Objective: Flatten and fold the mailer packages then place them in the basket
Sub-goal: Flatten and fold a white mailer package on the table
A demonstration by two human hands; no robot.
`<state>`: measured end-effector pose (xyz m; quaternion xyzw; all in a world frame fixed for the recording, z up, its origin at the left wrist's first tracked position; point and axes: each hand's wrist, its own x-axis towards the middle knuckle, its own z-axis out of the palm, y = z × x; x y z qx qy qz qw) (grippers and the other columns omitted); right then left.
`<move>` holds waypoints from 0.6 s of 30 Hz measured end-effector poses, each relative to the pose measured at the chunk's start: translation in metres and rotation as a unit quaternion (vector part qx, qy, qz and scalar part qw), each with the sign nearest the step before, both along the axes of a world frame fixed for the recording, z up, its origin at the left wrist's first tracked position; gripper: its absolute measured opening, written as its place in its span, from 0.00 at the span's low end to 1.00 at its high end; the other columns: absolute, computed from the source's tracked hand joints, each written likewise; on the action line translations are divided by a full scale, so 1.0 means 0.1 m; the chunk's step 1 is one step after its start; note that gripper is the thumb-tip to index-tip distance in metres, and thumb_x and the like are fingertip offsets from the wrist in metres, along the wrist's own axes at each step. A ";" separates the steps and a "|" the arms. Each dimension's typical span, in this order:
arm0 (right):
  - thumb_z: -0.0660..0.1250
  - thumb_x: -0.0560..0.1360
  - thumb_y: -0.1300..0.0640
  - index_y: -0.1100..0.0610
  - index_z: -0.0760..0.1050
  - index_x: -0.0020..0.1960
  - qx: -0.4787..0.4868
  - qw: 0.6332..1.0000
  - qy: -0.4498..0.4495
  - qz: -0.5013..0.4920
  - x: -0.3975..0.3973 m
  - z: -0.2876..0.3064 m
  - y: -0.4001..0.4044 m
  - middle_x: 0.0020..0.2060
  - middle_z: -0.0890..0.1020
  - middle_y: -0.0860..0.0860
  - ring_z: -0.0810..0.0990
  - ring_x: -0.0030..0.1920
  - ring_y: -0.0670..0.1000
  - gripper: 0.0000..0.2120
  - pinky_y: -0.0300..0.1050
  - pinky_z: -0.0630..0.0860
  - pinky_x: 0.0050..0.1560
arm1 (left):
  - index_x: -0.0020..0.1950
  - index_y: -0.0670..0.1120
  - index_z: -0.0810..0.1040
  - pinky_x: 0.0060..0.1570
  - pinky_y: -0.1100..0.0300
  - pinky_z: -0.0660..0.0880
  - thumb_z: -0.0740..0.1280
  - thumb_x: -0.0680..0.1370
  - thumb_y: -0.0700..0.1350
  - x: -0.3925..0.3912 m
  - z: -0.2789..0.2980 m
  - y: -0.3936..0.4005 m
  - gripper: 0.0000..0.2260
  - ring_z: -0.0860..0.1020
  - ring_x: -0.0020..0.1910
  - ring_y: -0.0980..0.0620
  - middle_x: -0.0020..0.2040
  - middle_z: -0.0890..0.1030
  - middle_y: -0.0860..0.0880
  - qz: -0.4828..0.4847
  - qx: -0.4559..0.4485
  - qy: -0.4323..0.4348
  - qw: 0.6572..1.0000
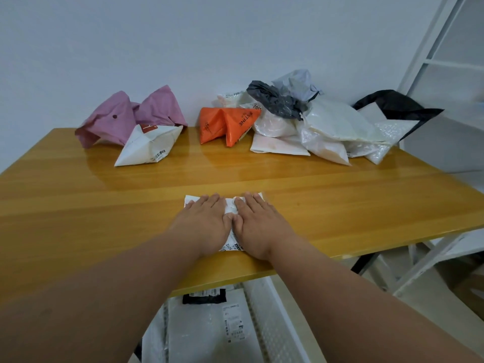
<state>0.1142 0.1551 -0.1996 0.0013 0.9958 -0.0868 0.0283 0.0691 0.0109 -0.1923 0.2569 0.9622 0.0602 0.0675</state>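
A white mailer (231, 209) with a printed label lies near the front edge of the wooden table (340, 195). My left hand (203, 222) and my right hand (258, 224) rest flat on it side by side, palms down, fingers stretched forward, covering most of it. Below the table's front edge stands a white basket (272, 328) holding flat white mailers and a black one (204, 297). At the back of the table wait crumpled mailers: a pink one (115, 119), a white one (146, 148), an orange one (225, 124).
A heap of white, grey and bubble mailers (322, 127) fills the back right of the table, with a black bag (392, 103) behind it. A white shelf frame (440, 61) stands to the right. A plain wall rises behind the table.
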 end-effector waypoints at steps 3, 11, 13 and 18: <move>0.41 0.83 0.45 0.54 0.48 0.80 0.002 1.000 0.002 0.001 0.00 -0.02 0.00 0.80 0.48 0.53 0.43 0.79 0.52 0.27 0.52 0.45 0.78 | 0.81 0.46 0.49 0.77 0.51 0.47 0.43 0.84 0.54 0.01 0.01 0.00 0.26 0.47 0.79 0.49 0.81 0.50 0.49 -0.004 -0.010 -0.004 1.000; 0.42 0.83 0.46 0.54 0.50 0.80 0.004 1.000 -0.001 -0.002 -0.02 0.01 -0.01 0.80 0.49 0.54 0.44 0.79 0.52 0.27 0.53 0.45 0.78 | 0.81 0.46 0.50 0.76 0.50 0.46 0.43 0.84 0.54 0.01 0.02 0.01 0.26 0.47 0.79 0.48 0.81 0.50 0.49 -0.005 -0.017 0.002 1.000; 0.42 0.83 0.46 0.54 0.50 0.80 0.007 1.000 -0.005 -0.006 -0.02 0.02 -0.02 0.80 0.49 0.54 0.44 0.79 0.52 0.27 0.53 0.45 0.78 | 0.81 0.46 0.50 0.76 0.49 0.46 0.43 0.84 0.54 0.01 0.01 0.01 0.26 0.47 0.79 0.48 0.81 0.50 0.49 -0.002 -0.021 0.003 1.000; 0.42 0.84 0.46 0.54 0.49 0.80 0.015 1.000 0.000 -0.026 -0.01 -0.01 -0.06 0.80 0.49 0.56 0.44 0.79 0.54 0.27 0.53 0.45 0.78 | 0.81 0.46 0.48 0.77 0.47 0.47 0.43 0.84 0.54 0.02 0.00 0.03 0.26 0.46 0.79 0.44 0.81 0.49 0.49 0.015 -0.015 -0.002 1.000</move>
